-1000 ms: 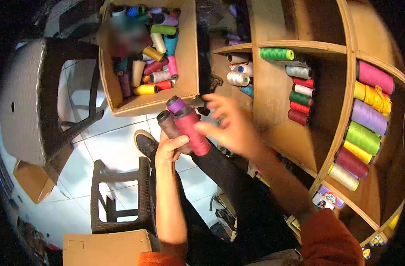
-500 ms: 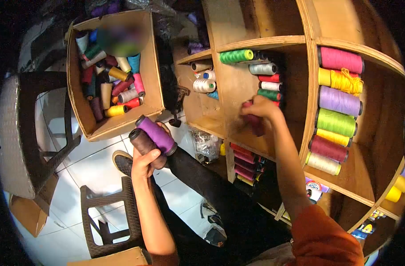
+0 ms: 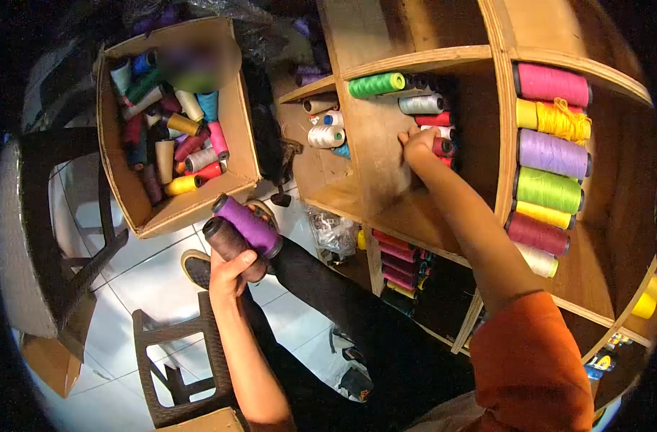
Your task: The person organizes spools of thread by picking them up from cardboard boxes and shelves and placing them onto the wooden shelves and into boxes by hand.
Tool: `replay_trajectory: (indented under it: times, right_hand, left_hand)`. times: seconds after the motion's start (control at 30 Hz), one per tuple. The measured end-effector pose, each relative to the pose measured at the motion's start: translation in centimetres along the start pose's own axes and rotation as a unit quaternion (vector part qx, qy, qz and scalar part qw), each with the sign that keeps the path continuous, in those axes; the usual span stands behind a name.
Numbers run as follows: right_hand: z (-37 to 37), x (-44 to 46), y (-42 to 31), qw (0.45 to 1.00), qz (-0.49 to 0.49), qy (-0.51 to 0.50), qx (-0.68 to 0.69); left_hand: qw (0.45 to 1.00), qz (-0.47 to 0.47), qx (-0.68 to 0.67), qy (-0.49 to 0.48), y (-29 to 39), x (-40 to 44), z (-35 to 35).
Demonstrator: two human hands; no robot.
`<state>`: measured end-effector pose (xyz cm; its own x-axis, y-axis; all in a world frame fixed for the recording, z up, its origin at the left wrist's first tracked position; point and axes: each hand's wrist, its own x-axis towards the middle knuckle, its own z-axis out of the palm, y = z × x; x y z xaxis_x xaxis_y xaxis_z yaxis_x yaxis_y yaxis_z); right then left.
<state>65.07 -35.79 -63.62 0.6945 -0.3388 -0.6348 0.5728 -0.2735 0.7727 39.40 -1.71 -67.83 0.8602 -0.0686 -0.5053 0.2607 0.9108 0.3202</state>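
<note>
My left hand (image 3: 228, 270) is closed around two thread spools held side by side. One is a purple spool (image 3: 247, 223), the other a dark brown spool (image 3: 231, 246). Inside the middle shelf compartment, my right hand (image 3: 420, 145) is on a maroon spool (image 3: 442, 147) in the row, with its fingers partly hiding it. Around it in that row lie a light grey spool (image 3: 420, 104) and a red spool (image 3: 436, 119). A bright green spool (image 3: 376, 85) lies at the compartment's upper left.
A cardboard box (image 3: 238, 158) full of mixed spools stands on the left. The wooden shelf's (image 3: 503, 129) right compartment holds a stack of spools, including a lilac spool (image 3: 553, 153). A dark woven stool (image 3: 174, 333) and a chair (image 3: 37, 237) stand on the tiled floor.
My right hand has moved the maroon spool up and inward, from in front of the middle compartment to the row of spools. My left hand still holds the same two spools.
</note>
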Motion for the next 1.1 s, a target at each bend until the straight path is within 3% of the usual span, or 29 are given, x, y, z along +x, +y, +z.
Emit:
replay_trajectory:
  times: [0.17, 0.27, 0.4, 0.5, 0.63, 0.9, 1.0, 1.03, 1.1]
  right_hand:
    - [1.5, 2.2, -0.3, 0.997, 0.024, 0.073, 0.011]
    - [2.5, 2.6, -0.2, 0.981, 0.028, 0.171, 0.082]
    - [3.7, 3.0, 1.1, 0.928, 0.011, 0.372, -0.005]
    - [3.9, 2.3, 1.7, 0.945, 0.036, 0.326, 0.009]
    - [4.7, 2.6, 1.3, 0.914, 0.052, 0.401, 0.031]
    - [5.6, 1.3, -0.2, 0.889, 0.079, 0.447, 0.053]
    - [3.6, -3.0, 0.9, 0.828, 0.228, 0.41, 0.307]
    - [3.8, -3.7, 1.4, 0.762, 0.303, 0.42, 0.388]
    - [3.2, -4.1, 2.6, 0.632, 0.408, 0.317, 0.578]
  left_hand:
    - [1.0, 0.005, 0.003, -0.02, 0.4, 0.2, -0.2]
    - [1.0, 0.017, -0.011, -0.012, 0.2, 0.2, -0.2]
    - [0.999, 0.027, 0.008, -0.023, 0.2, 0.5, -0.7]
    - [0.999, 0.016, 0.022, -0.018, 0.1, 0.3, -0.9]
    - [1.0, 0.014, 0.01, -0.015, 0.2, 0.6, -0.1]
    - [0.999, 0.018, 0.034, -0.025, -0.5, 0.8, -1.0]
    - [1.0, 0.006, 0.01, 0.002, -0.4, 0.7, 0.0]
    - [1.0, 0.002, 0.013, 0.002, -0.4, 0.4, -0.1]
    - [1.0, 0.01, 0.014, -0.006, -0.5, 0.9, -0.3]
